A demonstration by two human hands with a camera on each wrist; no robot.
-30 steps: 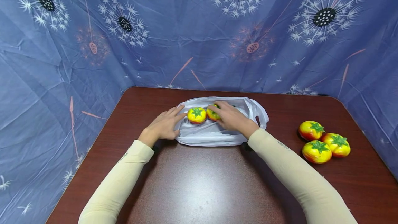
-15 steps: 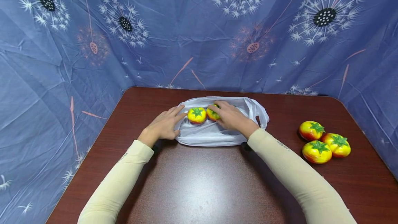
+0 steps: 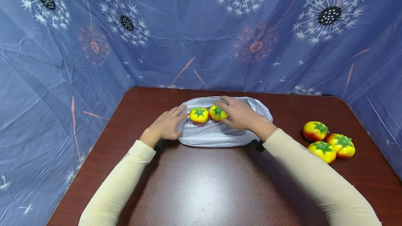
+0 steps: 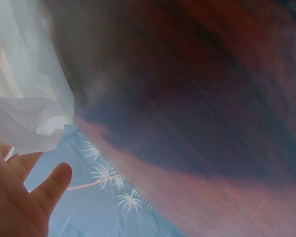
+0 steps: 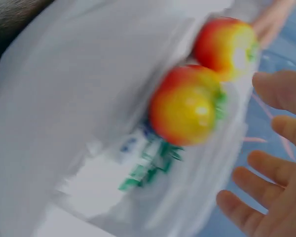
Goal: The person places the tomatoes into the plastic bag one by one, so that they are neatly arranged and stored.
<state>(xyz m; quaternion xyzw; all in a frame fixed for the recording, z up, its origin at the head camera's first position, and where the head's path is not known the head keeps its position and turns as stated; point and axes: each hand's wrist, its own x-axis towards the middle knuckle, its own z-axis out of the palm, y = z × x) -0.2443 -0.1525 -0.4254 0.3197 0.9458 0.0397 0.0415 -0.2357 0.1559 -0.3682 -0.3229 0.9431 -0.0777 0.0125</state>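
In the head view a white plastic bag (image 3: 216, 140) lies with its mouth spread. Two yellow-and-red tomatoes with green star-shaped tops sit side by side inside: the left tomato (image 3: 199, 115) and the right tomato (image 3: 218, 113). My left hand (image 3: 165, 125) rests at the bag's left edge, fingers extended beside the left tomato; in the left wrist view some fingers are partly hidden behind the plastic. My right hand (image 3: 240, 114) is over the bag's right part, fingers spread around the right tomato's side. The right wrist view shows that hand (image 5: 276, 177) holding nothing, apart from the tomato (image 5: 185, 106).
Three more tomatoes (image 3: 340, 145) stand grouped on the right of the brown table (image 3: 201, 184), one partly covered by my right sleeve (image 3: 314, 170). Blue dandelion-print cloth (image 3: 194, 37) hangs behind the table and along its sides. Green print marks the bag (image 5: 150, 165).
My right hand has let go of the right tomato and drawn back to the right, its forearm shifting right too. The left hand and the left tomato stay in place.
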